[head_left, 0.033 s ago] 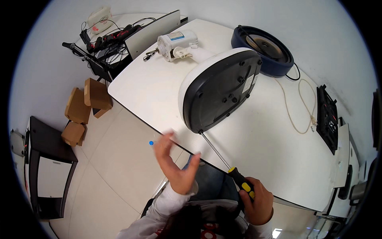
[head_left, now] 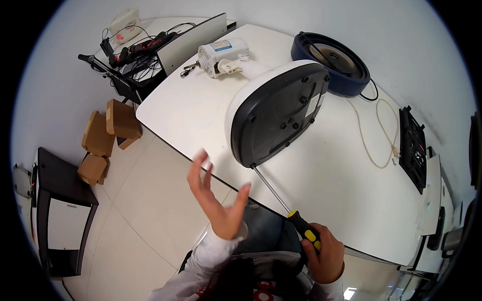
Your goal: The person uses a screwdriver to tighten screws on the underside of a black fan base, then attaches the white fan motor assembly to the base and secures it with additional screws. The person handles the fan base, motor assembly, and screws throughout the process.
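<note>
A white desk fan without its blades lies on the table, the black underside of its base point(head_left: 276, 118) turned toward me. The fan's white motor housing point(head_left: 221, 55), with a bare metal shaft, rests farther back on the left. My right hand point(head_left: 326, 253) is closed around the black and yellow handle of a screwdriver point(head_left: 304, 230). The screwdriver's shaft slants up and left, its tip at a hole on the near lower edge of the base. My left hand point(head_left: 216, 205) hovers over the table's front edge, fingers spread and holding nothing, slightly smeared by motion.
On the white table point(head_left: 175, 108) are a round dark blue appliance point(head_left: 321, 62), a pale looped cord point(head_left: 360, 135) and a black tool case point(head_left: 411, 150). Cardboard boxes point(head_left: 100, 135) and a dark cabinet point(head_left: 68, 200) stand on the floor at left. Tangled cables point(head_left: 145, 62) lie back left.
My left hand has shifted slightly up and left, its fingers stretching farther apart. The screwdriver, my right hand and the fan look unmoved.
</note>
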Demonstrator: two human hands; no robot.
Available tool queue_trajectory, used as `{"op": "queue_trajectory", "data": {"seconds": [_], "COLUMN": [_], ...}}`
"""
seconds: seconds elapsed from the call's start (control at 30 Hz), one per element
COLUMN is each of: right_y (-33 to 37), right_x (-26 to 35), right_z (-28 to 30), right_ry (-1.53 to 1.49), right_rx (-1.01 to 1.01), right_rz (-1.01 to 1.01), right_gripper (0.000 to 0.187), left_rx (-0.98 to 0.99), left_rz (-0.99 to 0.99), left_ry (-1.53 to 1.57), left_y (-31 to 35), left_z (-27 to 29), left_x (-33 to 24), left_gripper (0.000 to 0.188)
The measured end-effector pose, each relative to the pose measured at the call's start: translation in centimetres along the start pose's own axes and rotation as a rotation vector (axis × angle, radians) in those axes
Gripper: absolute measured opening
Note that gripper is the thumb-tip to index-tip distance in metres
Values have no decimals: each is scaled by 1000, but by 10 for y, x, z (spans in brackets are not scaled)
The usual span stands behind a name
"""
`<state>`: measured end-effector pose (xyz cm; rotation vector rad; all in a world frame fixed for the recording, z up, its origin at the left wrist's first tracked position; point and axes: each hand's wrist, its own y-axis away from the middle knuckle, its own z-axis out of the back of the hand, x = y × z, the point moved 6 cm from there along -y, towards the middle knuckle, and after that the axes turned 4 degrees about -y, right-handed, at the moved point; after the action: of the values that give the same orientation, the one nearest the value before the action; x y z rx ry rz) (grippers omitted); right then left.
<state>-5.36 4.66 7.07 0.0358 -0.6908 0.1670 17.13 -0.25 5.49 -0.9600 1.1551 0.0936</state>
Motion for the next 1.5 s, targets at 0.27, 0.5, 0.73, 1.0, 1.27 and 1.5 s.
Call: {"op": "queue_trajectory", "data": {"seconds": [0.27, 0.5, 0.73, 1.0, 1.27, 1.5], "right_y": [15, 34, 10, -8, -13, -16], "right_x": [-8, -57, -43, -80, -62, -61], "right_z": [4, 25, 9, -30, -20, -20], "right_ry": [-62, -1156, -1352, -1685, -1853, -1821], "right_rx": [14, -154, -209, -105, -10, -5], "right_rz": [-48, -230, -74, -248, -127, -152], "right_gripper": [30, 49, 29, 30, 15, 13], "left_rx": [279, 426, 304, 303, 416, 94], "left_rz": [363, 208, 575, 1233, 1214, 1196], "left_ry": [229, 248, 641, 1128, 1108, 1232], "left_y": [-17, -34, -105, -183, -207, -214], "left_z": [-36, -35, -7, -96, -142, -158], "left_x": [48, 44, 89, 169, 178, 184], "left_gripper": [58, 57, 52, 83, 72, 67]}}
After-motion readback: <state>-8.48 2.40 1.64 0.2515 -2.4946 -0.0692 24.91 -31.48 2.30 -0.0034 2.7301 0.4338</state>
